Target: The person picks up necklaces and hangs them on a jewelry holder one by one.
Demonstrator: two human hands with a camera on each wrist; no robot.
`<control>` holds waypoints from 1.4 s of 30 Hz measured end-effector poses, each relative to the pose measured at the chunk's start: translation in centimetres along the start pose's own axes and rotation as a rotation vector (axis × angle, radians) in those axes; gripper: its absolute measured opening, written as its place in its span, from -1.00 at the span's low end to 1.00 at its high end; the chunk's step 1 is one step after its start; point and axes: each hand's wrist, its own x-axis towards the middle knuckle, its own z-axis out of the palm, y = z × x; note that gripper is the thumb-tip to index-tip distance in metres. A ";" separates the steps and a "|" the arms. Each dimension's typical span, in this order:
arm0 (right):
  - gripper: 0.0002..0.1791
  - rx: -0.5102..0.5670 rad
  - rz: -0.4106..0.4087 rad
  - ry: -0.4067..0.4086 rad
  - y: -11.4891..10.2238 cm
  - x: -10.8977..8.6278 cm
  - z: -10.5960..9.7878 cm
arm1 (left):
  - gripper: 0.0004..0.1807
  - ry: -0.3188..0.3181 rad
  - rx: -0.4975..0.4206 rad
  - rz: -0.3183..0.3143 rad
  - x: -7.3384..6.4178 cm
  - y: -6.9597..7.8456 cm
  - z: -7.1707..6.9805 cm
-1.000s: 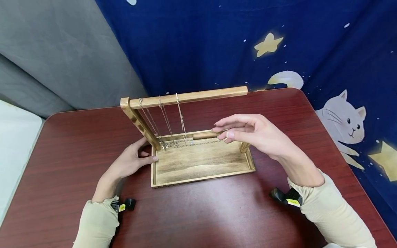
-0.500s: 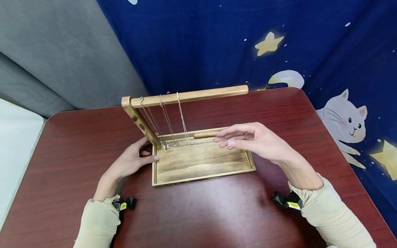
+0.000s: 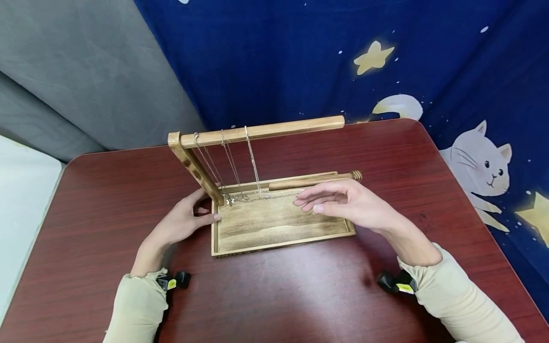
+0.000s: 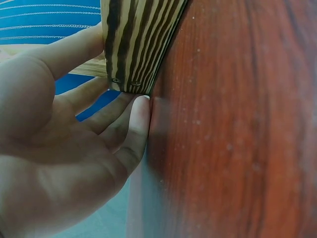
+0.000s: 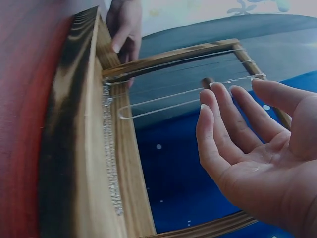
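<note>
A wooden jewellery stand (image 3: pixel 279 226) has a shallow tray, a left post and a top bar. My left hand (image 3: pixel 184 214) grips the tray's left end, thumb on the rim, other fingers behind the post; in the left wrist view its fingertips meet the striped end (image 4: pixel 136 47). Several thin necklaces (image 3: pixel 253 164) hang from the top bar, and chain (image 3: pixel 279 196) lies along the tray's back. My right hand (image 3: pixel 343 200) hovers over the tray's right half, palm turned inward, fingers loosely bent and holding nothing. In the right wrist view it overlaps a hanging necklace loop (image 5: pixel 163 101).
The stand is on a reddish-brown wooden table (image 3: pixel 274 295). Along the tray's back runs a bar with a striped end (image 3: pixel 357 176). A blue curtain (image 3: pixel 274 62) with stars and a cat hangs behind, a grey one (image 3: pixel 98 71) at left.
My right hand has moved down over the tray, uncovering the striped bar end at the back right. The left hand stays at the tray's left end, and the necklaces hang as before.
</note>
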 end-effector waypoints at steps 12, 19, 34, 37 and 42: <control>-0.65 0.030 0.059 0.065 3.0 0.7 0.4 | -0.11 -0.010 0.009 -0.001 -0.1 0.1 0.0; -0.65 0.042 0.070 0.129 4.0 1.1 0.8 | -0.12 -0.010 0.001 -0.005 -0.2 0.0 0.2; -0.67 -0.118 0.149 0.263 5.1 3.4 1.3 | -0.13 -0.011 0.023 -0.016 -0.3 0.4 -0.3; -0.67 -0.138 0.158 0.272 5.3 3.5 1.3 | -0.14 -0.008 0.023 -0.015 -0.3 0.4 -0.3; -0.70 -0.283 0.232 0.336 5.4 3.6 1.3 | -0.15 -0.004 0.025 -0.007 -0.2 0.3 -0.1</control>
